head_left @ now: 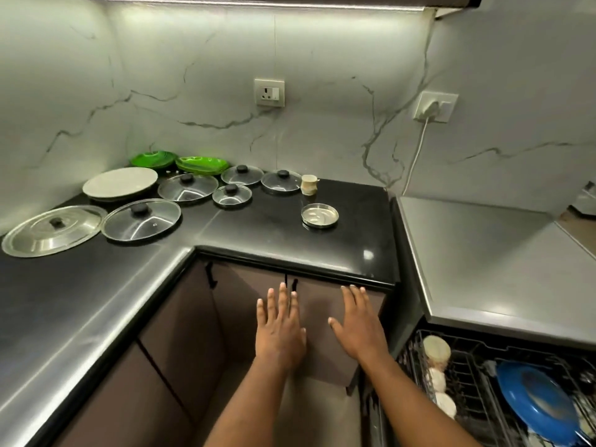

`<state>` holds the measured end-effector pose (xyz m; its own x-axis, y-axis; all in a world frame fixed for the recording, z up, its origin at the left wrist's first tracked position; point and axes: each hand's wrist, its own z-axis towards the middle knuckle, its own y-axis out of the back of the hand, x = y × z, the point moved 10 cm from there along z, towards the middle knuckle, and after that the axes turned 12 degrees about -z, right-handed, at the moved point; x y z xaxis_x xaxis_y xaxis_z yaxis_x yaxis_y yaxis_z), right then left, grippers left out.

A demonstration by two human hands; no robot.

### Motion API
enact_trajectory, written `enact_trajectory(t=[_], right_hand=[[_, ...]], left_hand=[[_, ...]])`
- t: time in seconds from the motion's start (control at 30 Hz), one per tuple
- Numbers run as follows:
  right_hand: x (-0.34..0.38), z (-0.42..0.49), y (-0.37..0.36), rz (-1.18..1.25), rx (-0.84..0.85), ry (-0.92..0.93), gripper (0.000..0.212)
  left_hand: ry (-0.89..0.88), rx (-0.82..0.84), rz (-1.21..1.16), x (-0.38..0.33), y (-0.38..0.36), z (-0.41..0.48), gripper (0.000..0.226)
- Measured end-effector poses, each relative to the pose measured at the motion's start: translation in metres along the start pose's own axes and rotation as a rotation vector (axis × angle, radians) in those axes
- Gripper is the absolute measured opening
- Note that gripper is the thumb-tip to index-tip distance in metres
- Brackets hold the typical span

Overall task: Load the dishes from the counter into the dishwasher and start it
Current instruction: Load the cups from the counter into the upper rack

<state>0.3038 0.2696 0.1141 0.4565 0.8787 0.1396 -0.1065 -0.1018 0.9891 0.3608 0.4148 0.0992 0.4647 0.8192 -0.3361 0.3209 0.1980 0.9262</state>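
I see my left hand (280, 330) and right hand (356, 324) at lower centre, fingers spread flat, holding nothing, below the bench (274, 233) edge.

1. The dishwasher rack (477, 359) is cut off by the bottom and right edges; its contents are blurred.
2. The blue plate (535, 398) is lost near the corner (lower rim unseen); the pale round pieces (437, 348) beside it cannot be named.
3. A pale object (588, 196) at the right edge is cropped and unidentifiable.
4. The lower end of the white cable (417, 153) is hidden behind the steel top (483, 253).
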Motion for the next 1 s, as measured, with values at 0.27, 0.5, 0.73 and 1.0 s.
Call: enact_trajectory(t=[0.27, 0.5, 0.73, 1.0], right_hand=[[-0.005, 0.116, -0.001, 0.186, -0.026, -0.073, 0.074], [-0.005, 0.255, -0.012, 0.239, 0.04, -0.033, 0.075], [-0.015, 0.36, -0.016, 0.258, 0.056, -0.012, 0.071], [-0.01, 0.447, -0.02, 0.312, 0.09, -0.045, 0.072]], left_hand=[[0.017, 0.007, 0.029, 0.021, 0.019, 0.1, 0.074], [0.078, 0.032, 0.023, 0.037, 0.049, 0.224, 0.076], [0.141, 0.028, -0.037, 0.036, 0.064, 0.321, 0.077], [0.176, 0.083, -0.06, 0.046, 0.07, 0.401, 0.081]])
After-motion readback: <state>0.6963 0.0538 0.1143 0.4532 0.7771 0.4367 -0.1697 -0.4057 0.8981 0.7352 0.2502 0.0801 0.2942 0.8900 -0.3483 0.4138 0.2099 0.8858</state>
